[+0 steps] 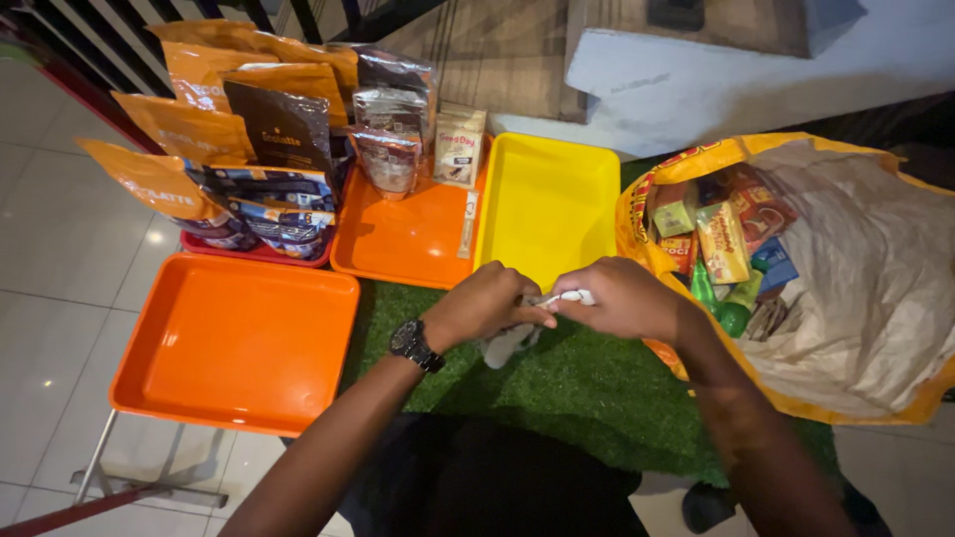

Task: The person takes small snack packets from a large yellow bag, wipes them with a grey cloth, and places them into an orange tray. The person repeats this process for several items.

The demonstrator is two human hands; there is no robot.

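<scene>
Small white packet (557,299), pinched between both hands over the green turf mat (587,388), right at the near edge of the yellow tray (547,204). The right hand (622,298) has thumb and fingers pressed together on the packet's right end, and the left hand (482,306), black watch (413,345) on the wrist, is curled shut on the other end, with a pale scrap hanging down beneath it. What exactly that scrap is, the blur will not say.

As a judgement, handling this well means keeping both pinches close together on the packet so it does not twist, and holding it over the mat so nothing drops to the tiled floor.

Out from the hands: to the right, touching the right forearm, an open yellow bag (875,298) full of coloured boxes and green bottles. Just left of the yellow tray, an orange tray (408,239) with silver and brown pouches standing at its far end. Far left, orange and dark pouches stacked on a red tray (259,254). Near left, a second orange tray (234,343), nothing in it.
</scene>
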